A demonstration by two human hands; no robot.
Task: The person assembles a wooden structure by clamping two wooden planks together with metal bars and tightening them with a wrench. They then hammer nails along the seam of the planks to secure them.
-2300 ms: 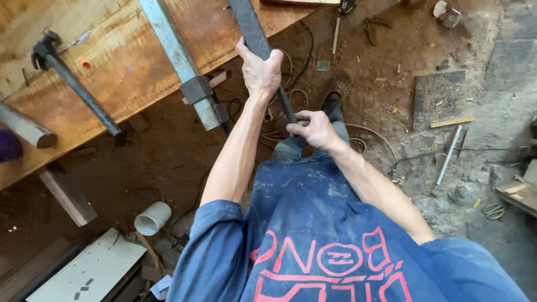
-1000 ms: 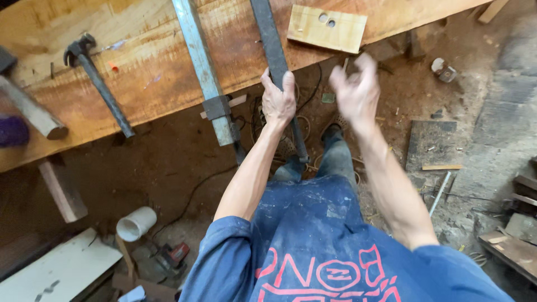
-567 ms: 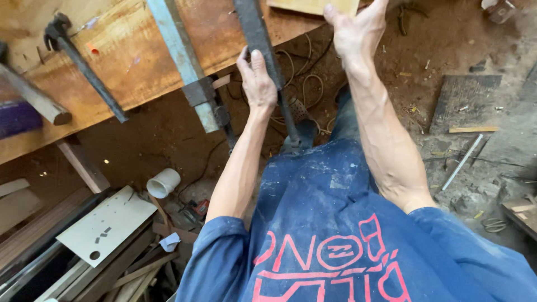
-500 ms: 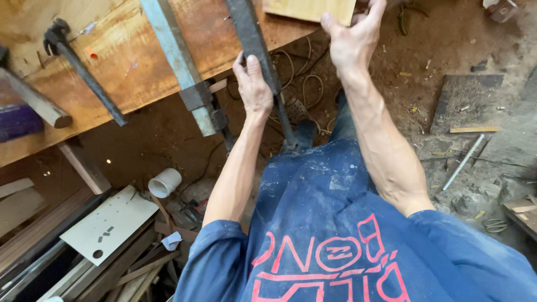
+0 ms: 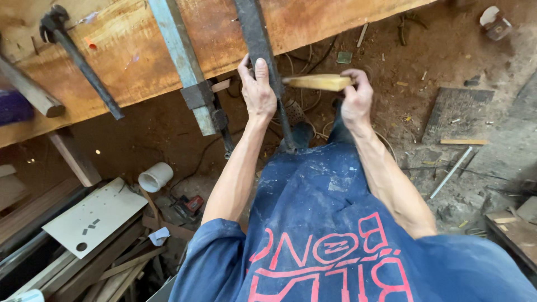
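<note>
Far to the left of the fingers, a hammer (image 5: 78,61) lies on the wide wooden plank (image 5: 128,45) that spans the top of the view; nearer in, a pale blue bar clamp (image 5: 182,61) crosses the plank's edge, its dark jaw block hanging just below the wood; down by the floor, well below the hands, a white pipe offcut (image 5: 155,176) and a pale board (image 5: 95,215) sit among scrap timber; the left hand (image 5: 257,92) is wrapped around the dark steel bar of a second clamp (image 5: 258,53), thumb laid up along the bar and fingers curled behind it, so it is closed on the clamp bar just under the plank's edge; just to the right of those fingers the right hand (image 5: 355,100) grips one end of a small yellowish wood block (image 5: 318,82), fingers folded over it, and the block's free end reaches to the dark bar, touching or nearly so; the step in hand looks like fitting this block at the clamp as a pad; the next move would call for steadying the bar while seating the block squarely; further right lie bare dirt and a grey slab (image 5: 458,114)
</note>
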